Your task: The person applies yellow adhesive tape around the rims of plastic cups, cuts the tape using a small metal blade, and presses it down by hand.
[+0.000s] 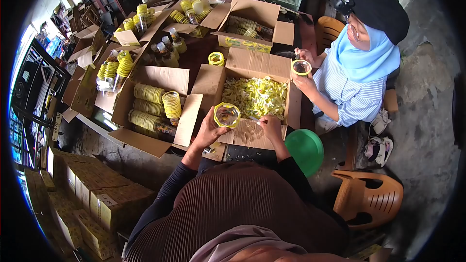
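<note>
In the head view my left hand (208, 131) is wrapped round a clear plastic cup with a yellow rim (227, 115), its opening facing up toward me. My right hand (272, 127) is closed in a pinch at the near edge of an open cardboard box (252, 138). A small pale thing shows at its fingertips, too small to name. Inside the box lies a heap of small yellow-and-white pieces (257, 96), just beyond both hands. Beyond the cup, a short stack of yellow-rimmed rings or cups (216, 58) stands by the box.
To the left, a cardboard box (162, 75) holds stacked yellow-rimmed cups (148, 106). More boxes (242, 41) and bottles (167, 48) stand behind. A co-worker (354, 73) at right holds a similar cup (301, 67). A green basin (305, 152) and an orange chair (369, 199) are at my right.
</note>
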A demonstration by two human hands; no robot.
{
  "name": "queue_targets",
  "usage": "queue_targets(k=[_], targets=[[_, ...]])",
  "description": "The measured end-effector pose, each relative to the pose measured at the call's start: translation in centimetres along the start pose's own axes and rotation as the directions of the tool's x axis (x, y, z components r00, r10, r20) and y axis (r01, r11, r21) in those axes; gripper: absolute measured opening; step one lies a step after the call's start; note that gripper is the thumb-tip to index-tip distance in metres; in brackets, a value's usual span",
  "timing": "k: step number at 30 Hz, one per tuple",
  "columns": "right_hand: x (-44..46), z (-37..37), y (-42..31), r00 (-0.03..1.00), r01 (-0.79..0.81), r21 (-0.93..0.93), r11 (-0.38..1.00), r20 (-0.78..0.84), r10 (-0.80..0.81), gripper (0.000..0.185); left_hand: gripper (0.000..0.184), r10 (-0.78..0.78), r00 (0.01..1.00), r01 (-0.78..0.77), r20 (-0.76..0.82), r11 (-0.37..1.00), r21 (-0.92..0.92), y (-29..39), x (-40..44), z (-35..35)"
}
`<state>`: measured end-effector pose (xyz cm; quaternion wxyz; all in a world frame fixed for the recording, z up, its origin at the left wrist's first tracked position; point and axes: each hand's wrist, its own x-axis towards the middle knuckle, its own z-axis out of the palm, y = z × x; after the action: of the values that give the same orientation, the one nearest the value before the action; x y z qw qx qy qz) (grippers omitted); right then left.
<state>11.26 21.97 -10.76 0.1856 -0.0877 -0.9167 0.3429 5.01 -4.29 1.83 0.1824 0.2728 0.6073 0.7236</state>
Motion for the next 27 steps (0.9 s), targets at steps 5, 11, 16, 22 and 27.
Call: queue_targets(k=[5,11,16,22,27], targets=[[0.0,-2.1,-2.9,0.995,-0.037,0.231,0.972,-0.084,0.058,0.013,0.07,0.04,0.997,-0.012,-0.063,0.918,0.397,1.7,-0.3,0.4],[-0.8,-5.7,-11.0,0.976,0.146,0.375,0.916,-0.205,-0.071,0.018,0.06,0.273,0.961,-0.11,-0.04,0.51,0.853,1.8,-0.7,1.0],[-1.4,-6.5,-13.5,0.945,0.306,0.25,0.919,-0.197,-0.261,0.016,0.06,0.277,0.961,-0.138,0.013,0.439,0.888,2.5,-0.4,0.8],[-1.4,-6.2,-13.8,0.977,0.205,0.277,0.939,-0.107,-0.182,0.012,0.058,0.292,0.943,-0.257,0.158,0.341,0.904,3.5,-0.1,0.8],[-1.4,-6.0,-13.4,0.984,0.179,0.255,0.95,-0.059,-0.17,0.012,0.053,0.296,0.931,-0.31,0.214,0.333,0.89,3.1,0.3,0.5]])
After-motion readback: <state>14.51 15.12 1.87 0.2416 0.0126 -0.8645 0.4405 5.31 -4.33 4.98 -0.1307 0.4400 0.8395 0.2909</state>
